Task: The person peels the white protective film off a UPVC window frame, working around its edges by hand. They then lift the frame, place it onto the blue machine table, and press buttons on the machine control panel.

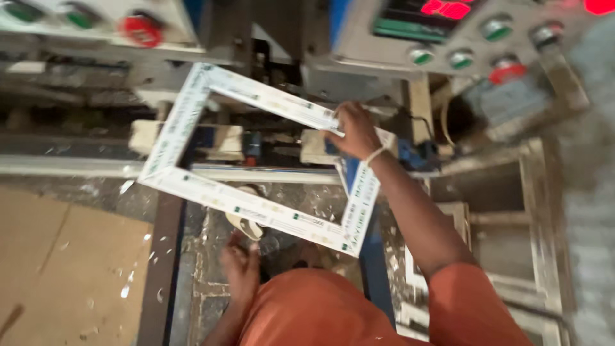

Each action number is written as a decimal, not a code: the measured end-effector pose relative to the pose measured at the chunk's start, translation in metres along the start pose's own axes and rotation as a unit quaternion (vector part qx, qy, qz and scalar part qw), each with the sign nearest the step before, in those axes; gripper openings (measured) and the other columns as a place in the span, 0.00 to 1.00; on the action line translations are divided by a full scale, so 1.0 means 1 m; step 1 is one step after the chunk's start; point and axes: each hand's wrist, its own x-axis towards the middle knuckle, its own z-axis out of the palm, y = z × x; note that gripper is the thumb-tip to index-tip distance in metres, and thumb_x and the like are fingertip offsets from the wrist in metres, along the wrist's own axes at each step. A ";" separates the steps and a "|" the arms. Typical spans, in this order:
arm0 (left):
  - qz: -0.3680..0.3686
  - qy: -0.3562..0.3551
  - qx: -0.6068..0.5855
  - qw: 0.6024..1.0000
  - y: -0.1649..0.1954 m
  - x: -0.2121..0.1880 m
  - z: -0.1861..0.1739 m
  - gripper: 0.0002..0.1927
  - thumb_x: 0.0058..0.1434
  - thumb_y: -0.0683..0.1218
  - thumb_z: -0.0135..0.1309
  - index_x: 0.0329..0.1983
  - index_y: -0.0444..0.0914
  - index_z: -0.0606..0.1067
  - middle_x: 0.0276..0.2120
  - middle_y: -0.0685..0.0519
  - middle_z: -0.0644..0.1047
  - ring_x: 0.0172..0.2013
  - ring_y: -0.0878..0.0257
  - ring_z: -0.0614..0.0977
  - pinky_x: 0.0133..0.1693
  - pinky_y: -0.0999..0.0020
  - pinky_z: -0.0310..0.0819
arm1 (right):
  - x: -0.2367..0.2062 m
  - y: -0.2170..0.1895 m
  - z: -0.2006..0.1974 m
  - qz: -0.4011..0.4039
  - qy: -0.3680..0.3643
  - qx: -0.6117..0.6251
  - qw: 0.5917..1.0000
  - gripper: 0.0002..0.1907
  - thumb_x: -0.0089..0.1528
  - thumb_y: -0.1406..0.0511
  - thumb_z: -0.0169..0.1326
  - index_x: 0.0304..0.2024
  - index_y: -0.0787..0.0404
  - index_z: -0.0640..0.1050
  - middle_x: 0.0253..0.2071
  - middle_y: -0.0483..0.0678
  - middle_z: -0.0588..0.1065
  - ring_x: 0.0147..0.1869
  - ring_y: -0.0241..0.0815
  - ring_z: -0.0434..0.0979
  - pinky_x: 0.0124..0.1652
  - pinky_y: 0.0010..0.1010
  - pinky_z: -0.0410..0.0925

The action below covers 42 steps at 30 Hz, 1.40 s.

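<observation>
The right hand is closed over the far right corner of a white rectangular frame, fingers curled around its edge, arm stretched forward over it. The frame lies tilted across the machine bed below the control panels. The left hand hangs low under the frame's near side, blurred, loosely curled, holding nothing I can make out

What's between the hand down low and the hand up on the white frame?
In the head view, the white frame's near bar crosses between the left hand and the right hand.
</observation>
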 end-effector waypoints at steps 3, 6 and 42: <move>-0.006 -0.119 -0.117 0.986 -0.003 0.024 0.022 0.35 0.65 0.58 0.54 0.71 0.35 0.64 0.59 0.43 0.77 0.57 0.56 0.78 0.58 0.62 0.71 | 0.050 -0.006 0.023 0.035 -0.098 0.030 0.994 0.33 0.54 0.45 0.70 0.39 0.64 0.71 0.39 0.57 0.71 0.42 0.58 0.72 0.42 0.45 0.67; 0.066 -0.232 -0.213 0.947 0.014 0.028 0.033 0.43 0.68 0.56 0.53 0.75 0.36 0.45 0.66 0.45 0.66 0.65 0.57 0.70 0.63 0.61 0.63 | 0.074 -0.011 0.017 0.131 -0.223 0.102 0.961 0.38 0.50 0.44 0.69 0.45 0.64 0.71 0.40 0.57 0.73 0.45 0.57 0.75 0.45 0.45 0.68; 0.404 -0.214 0.448 0.769 0.157 0.157 -0.150 0.44 0.51 0.63 0.67 0.67 0.46 0.61 0.52 0.43 0.78 0.53 0.44 0.80 0.52 0.48 0.75 | -0.227 -0.431 0.083 0.443 0.250 0.449 0.735 0.23 0.62 0.62 0.64 0.51 0.64 0.67 0.45 0.49 0.68 0.50 0.41 0.70 0.47 0.37 0.69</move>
